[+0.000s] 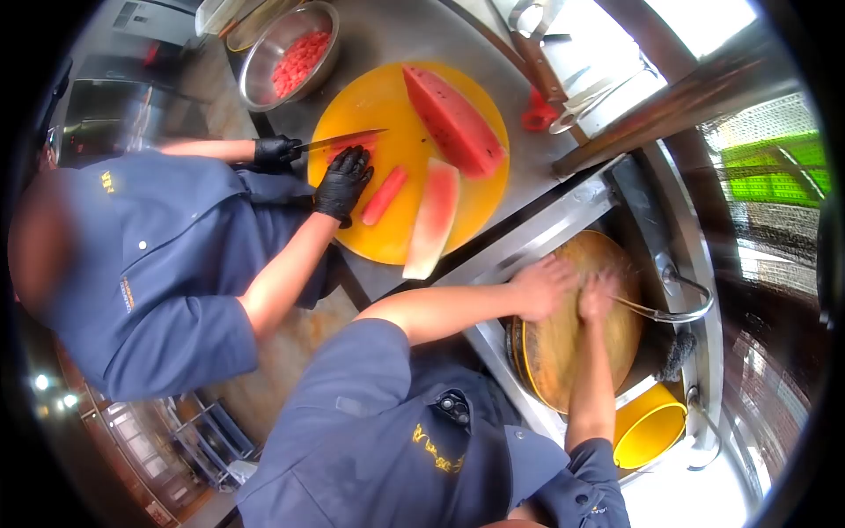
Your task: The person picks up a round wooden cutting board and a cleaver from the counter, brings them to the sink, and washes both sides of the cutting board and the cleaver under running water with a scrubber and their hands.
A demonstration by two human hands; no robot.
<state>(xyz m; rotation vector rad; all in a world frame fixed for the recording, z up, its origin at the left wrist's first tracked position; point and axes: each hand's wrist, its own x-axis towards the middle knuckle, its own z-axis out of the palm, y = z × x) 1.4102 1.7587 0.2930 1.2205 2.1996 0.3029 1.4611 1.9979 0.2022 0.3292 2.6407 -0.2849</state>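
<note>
My left hand (544,287) is bare and lies on the upper left part of a round wooden board (572,352), its fingers blurred but looking spread. Close beside it, my right hand (598,297) is over the same board, its fingers smeared by motion. The board rests tilted in a metal sink (563,224). From the right, a curved metal tap (695,308) points its spout towards my right hand. Whether water is running is too blurred to tell.
At the left a co-worker's black-gloved hands hold a knife (339,141) over a yellow round board (488,97) with a watermelon wedge (453,123) and rind (433,220). A steel bowl (255,75) holds diced red pieces. A yellow bucket (650,427) stands right of the wooden board.
</note>
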